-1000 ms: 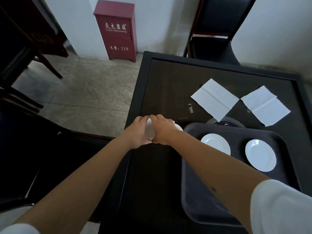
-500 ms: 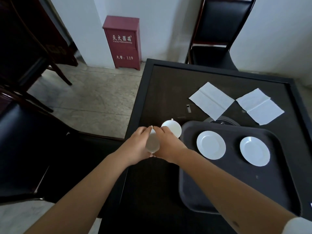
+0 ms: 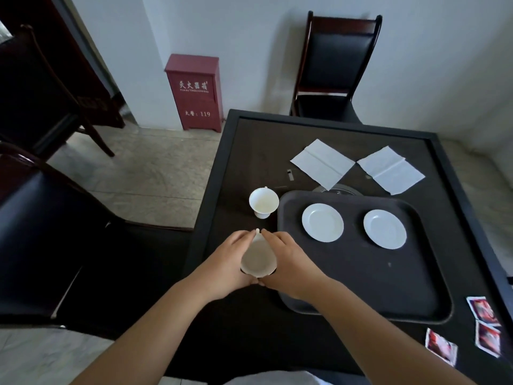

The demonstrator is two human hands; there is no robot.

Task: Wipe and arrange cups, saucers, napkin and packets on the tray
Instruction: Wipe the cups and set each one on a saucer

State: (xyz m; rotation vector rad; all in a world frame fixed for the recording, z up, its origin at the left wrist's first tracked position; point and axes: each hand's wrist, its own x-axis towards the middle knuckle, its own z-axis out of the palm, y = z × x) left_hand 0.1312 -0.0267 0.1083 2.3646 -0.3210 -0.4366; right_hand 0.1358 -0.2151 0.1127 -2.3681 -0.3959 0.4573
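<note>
**Cup cradled in both hands, beside the tray**

I am holding one cup (image 3: pixel 258 258) between my two hands, just off the left edge of the tray (image 3: pixel 388 290), above the dark table (image 3: pixel 249 151). I am tipping its mouth up toward me, probably so I can look into the bowl and get at its walls for wiping; I am seeing no cloth or napkin in either hand, though.

My left hand (image 3: pixel 224 262) is wrapping the cup's left side, fingers curled round the wall. My right hand (image 3: pixel 288 262) is mirroring it on the right side, fingers curled the same way, and the fingertips of both are nearly meeting at the far rim. My thumbs are lying below the cup and touching each other.

The second cup (image 3: pixel 263 202) is standing upright on the table, just beside the tray's far left corner, waiting its turn, I judge. Two saucers (image 3: pixel 322 222) are already lying side by side on the tray, apart from each other. Two napkins (image 3: pixel 323 162) are lying spread flat beyond the tray. Three packets (image 3: pixel 441 346) are sitting near the tray's near right corner, off it.
</note>
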